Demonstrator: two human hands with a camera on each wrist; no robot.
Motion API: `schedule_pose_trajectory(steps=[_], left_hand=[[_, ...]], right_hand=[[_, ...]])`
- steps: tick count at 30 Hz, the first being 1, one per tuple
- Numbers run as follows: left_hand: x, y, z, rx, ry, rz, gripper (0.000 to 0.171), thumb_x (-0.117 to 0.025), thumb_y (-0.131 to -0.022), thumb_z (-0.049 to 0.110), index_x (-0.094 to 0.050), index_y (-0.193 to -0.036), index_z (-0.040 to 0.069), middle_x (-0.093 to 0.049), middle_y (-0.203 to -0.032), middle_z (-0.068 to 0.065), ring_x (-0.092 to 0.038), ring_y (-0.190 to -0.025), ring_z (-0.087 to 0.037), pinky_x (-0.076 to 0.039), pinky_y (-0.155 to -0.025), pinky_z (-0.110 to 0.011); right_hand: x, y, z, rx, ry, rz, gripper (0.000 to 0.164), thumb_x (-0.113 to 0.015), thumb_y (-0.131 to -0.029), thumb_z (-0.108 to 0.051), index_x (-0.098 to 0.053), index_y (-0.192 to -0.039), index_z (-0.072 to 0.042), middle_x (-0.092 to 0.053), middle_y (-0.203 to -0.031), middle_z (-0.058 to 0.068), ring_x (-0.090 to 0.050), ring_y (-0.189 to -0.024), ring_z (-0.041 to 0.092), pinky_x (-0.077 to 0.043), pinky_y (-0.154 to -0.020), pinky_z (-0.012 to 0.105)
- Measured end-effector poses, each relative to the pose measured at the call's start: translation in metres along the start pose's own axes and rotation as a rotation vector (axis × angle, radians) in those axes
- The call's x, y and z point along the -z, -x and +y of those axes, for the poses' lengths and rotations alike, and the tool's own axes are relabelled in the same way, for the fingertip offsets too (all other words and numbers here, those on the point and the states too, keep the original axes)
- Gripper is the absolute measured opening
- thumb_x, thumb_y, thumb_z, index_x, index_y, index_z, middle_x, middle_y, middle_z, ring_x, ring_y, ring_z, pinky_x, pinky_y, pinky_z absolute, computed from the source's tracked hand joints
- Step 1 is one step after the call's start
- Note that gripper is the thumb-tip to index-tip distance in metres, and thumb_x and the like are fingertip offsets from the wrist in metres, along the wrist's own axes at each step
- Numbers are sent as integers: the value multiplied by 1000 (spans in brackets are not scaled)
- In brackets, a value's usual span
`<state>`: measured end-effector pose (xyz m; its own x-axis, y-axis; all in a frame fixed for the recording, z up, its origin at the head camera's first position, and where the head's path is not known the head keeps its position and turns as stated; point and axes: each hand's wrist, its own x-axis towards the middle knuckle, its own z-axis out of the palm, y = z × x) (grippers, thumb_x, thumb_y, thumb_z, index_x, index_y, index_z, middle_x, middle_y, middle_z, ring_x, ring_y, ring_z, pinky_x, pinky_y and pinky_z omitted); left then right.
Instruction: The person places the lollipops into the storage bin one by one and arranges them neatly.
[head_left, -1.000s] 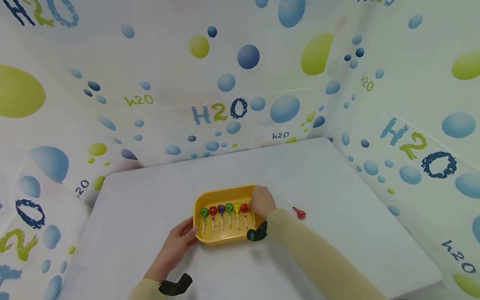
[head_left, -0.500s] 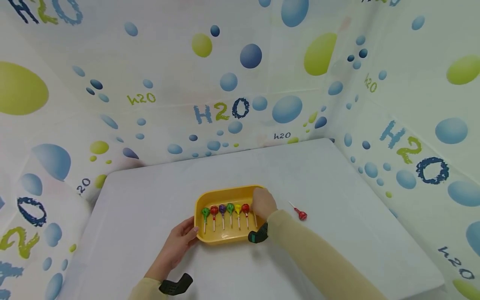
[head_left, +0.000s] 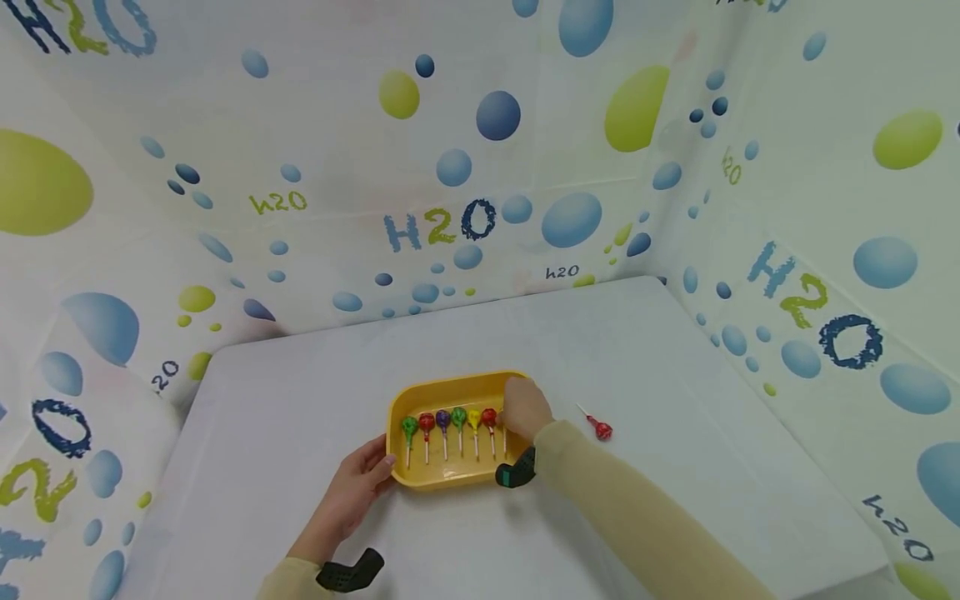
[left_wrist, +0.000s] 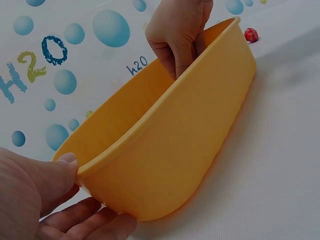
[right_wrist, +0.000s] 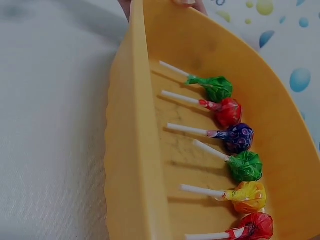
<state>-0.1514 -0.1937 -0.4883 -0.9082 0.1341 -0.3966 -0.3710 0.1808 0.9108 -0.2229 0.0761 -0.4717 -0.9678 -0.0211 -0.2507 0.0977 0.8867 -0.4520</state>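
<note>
My left hand point(head_left: 357, 490) grips the left end of a yellow plastic tray point(head_left: 450, 481). In the left wrist view, the thumb of that left hand point(left_wrist: 35, 185) lies over the rim and the fingers touch the outer wall. My right hand point(head_left: 527, 408) reaches down inside the tray's right end and pinches a lollipop; only its white stick point(head_left: 505, 443) shows and its head is hidden. Left of it several wrapped lollipops lie in a row, among them a red one point(right_wrist: 228, 112), a purple one point(right_wrist: 238, 138) and a yellow one point(right_wrist: 248, 197), sticks toward me.
One more red lollipop point(head_left: 601, 429) lies on the white table point(head_left: 637, 358), right of the tray. Black wrist cameras point(head_left: 351, 572) sit on both wrists. Bubble-printed sheets point(head_left: 315, 125) rise behind the table and at both sides.
The stick under my right hand has shifted slightly left and stands a little straighter. My left hand and the tray stay in place; the head view sways slightly.
</note>
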Motion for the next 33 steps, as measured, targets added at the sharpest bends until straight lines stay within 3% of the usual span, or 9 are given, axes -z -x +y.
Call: schedule_pose_trajectory(steps=[11,18,22,28,33], left_hand=[[1,-1,-1,-2,-1,-2,56,-48,-108,9,-27,-158,-5,-38,-159,-30,-51,-139,-42,-52,-108,-44],[1,-3,-2,-5,4,-4,55,-48,-108,8,-28,-157,-5,-40,-158,-30,-52,-138,-41,-53,-108,-44],[2,-2,-2,-2,1,-6,56,-48,-108,9,-27,-158,-5,-38,-159,-30,-51,-139,-42,-53,-108,-44],[2,-2,-2,-2,2,-9,56,-48,-108,9,-26,-158,-5,-37,-160,-30,-50,-140,-42,-52,-108,-44],[2,-2,-1,0,1,-8,56,-47,-109,9,-26,-158,-5,-37,-160,-30,-50,-140,-42,-52,-109,-44]], right_hand=[[0,-1,1,17,3,-14,19,-78,-88,-8,-61,-91,-2,-59,-80,7,-54,-75,22,-59,-86,36],[1,-3,2,24,-8,-22,23,-80,-86,-9,-58,-81,-4,-56,-72,5,-54,-68,21,-50,-67,29],[1,-3,1,14,-6,-28,22,-79,-88,-12,-59,-82,-4,-57,-72,5,-55,-68,21,-51,-69,29],[1,-3,0,-25,11,-39,16,-76,-91,-12,-62,-90,-3,-59,-79,6,-55,-74,22,-58,-82,34],[1,-2,0,-24,15,-47,13,-74,-91,-8,-62,-93,-2,-59,-82,7,-55,-75,23,-57,-78,33]])
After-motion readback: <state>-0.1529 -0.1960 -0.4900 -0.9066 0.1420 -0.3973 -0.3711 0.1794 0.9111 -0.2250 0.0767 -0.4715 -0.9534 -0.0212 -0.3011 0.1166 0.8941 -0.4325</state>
